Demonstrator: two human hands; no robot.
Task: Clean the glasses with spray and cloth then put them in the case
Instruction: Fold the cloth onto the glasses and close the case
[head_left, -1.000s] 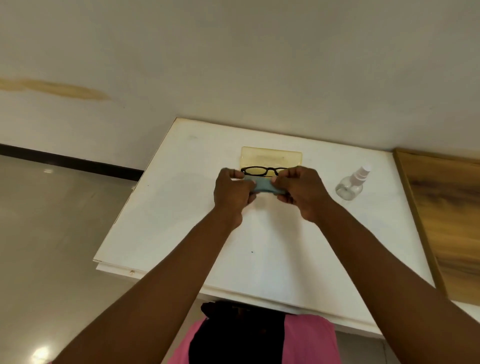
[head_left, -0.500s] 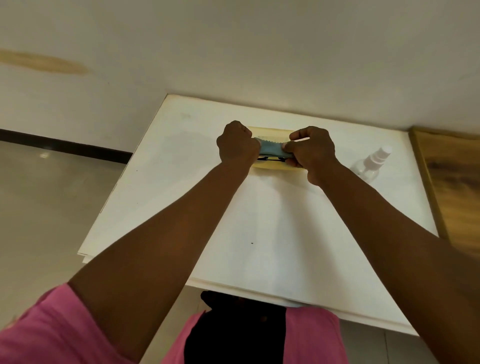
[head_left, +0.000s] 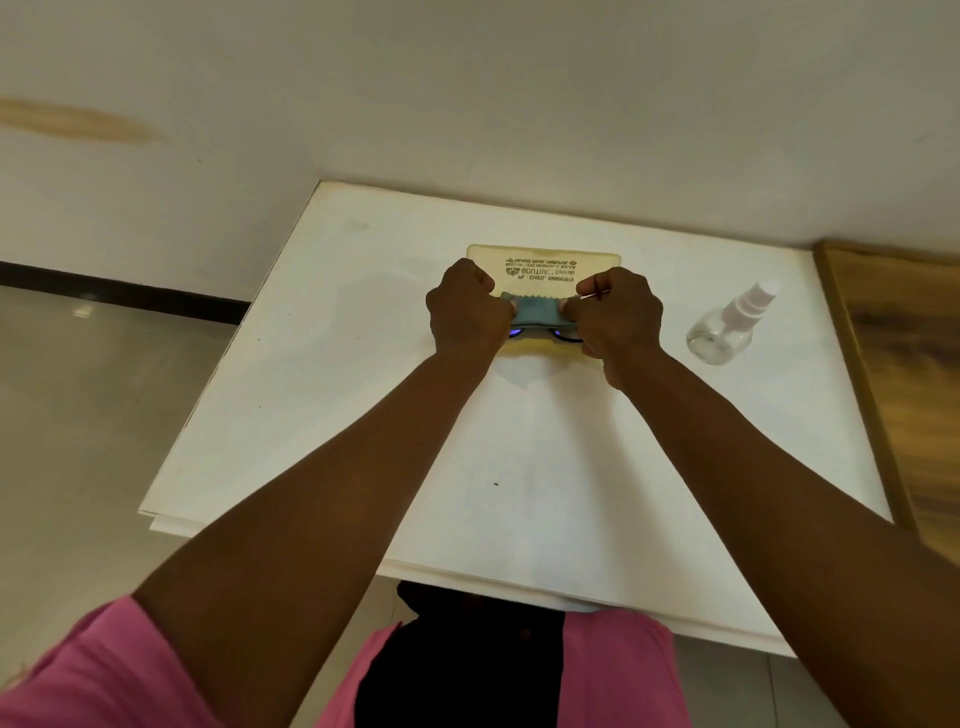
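Observation:
The pale yellow case (head_left: 545, 262) lies open at the far middle of the white table (head_left: 363, 364), printed lid towards the wall. My left hand (head_left: 467, 309) and my right hand (head_left: 615, 312) both pinch the folded blue cloth (head_left: 535, 310) over the case. The black-framed glasses (head_left: 563, 336) lie in the case just under the cloth, only the lower rims showing. The clear spray bottle (head_left: 724, 327) with a white nozzle rests tilted on the table, right of my right hand.
A wooden board (head_left: 904, 374) adjoins the table's right edge. A white wall rises just behind the case. Grey tiled floor lies to the left. My pink clothing shows below the table's near edge.
Both hands carried the cloth away from me, from the table in front of the case to over the case and the glasses. The camera view tilted.

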